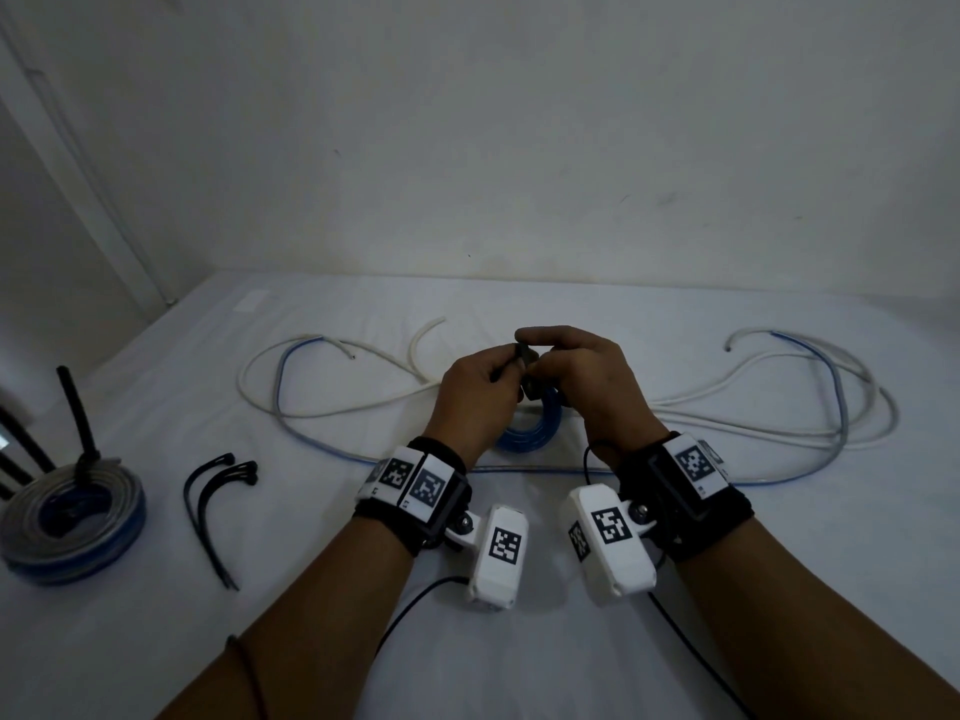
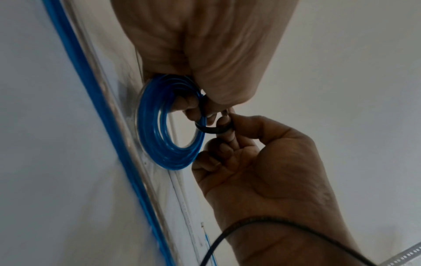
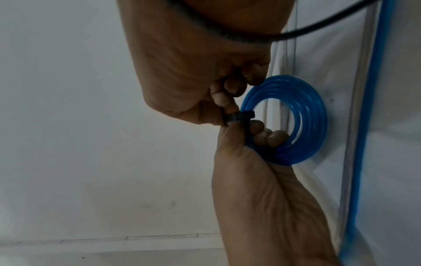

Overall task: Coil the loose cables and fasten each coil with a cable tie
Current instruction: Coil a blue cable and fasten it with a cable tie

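Note:
A small blue cable coil [image 1: 535, 428] stands on edge on the white table [image 1: 519, 641], at the middle. My right hand [image 1: 553, 368] grips the coil's top, with fingers [image 3: 271, 136] curled through its hole. A black cable tie [image 1: 529, 362] loops round the coil [image 3: 296, 115] there. My left hand [image 1: 511, 363] pinches the tie [image 2: 212, 130] between thumb and fingertips [image 2: 227, 124], close against the right hand [image 2: 198, 108]. The tie [image 3: 237, 115] shows as a short black band between both hands, with the left hand [image 3: 227, 102] above it. The tie's head is hidden by fingers.
A larger tied coil [image 1: 72, 522] with a black tie end sticking up lies at the far left. Spare black ties [image 1: 218, 506] lie beside it. Loose white and blue cables [image 1: 332, 387] sprawl left and right [image 1: 810, 407] behind my hands. A wall stands behind the table.

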